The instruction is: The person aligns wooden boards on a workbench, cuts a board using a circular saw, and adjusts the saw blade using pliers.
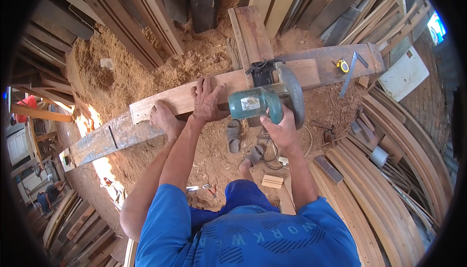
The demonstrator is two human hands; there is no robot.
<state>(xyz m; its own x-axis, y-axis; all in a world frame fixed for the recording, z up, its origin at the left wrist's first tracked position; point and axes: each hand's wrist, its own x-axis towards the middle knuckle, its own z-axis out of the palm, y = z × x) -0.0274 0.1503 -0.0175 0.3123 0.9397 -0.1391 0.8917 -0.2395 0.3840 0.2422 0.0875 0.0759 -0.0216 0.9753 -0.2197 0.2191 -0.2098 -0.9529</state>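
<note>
My right hand [283, 127] is wrapped round the handle of a green circular saw [248, 104], whose large round guard faces right. The saw rests across a long pale wooden board [168, 97] lying on a worn plank bench [97, 145]. To the left of the saw, my left hand [206, 99] presses on the board with its fingers spread. What looks like my bare foot [164, 117] is on the board's left part. The blade's contact with the wood is hidden.
A reddish plank [252, 33] stretches away behind the saw. On the bench's right lie a yellow tape measure [342, 66] and a metal square [348, 79]. Sandals [234, 135], a cable [275, 162] and sawdust [112, 79] are on the ground. Stacked boards [365, 194] surround the bench.
</note>
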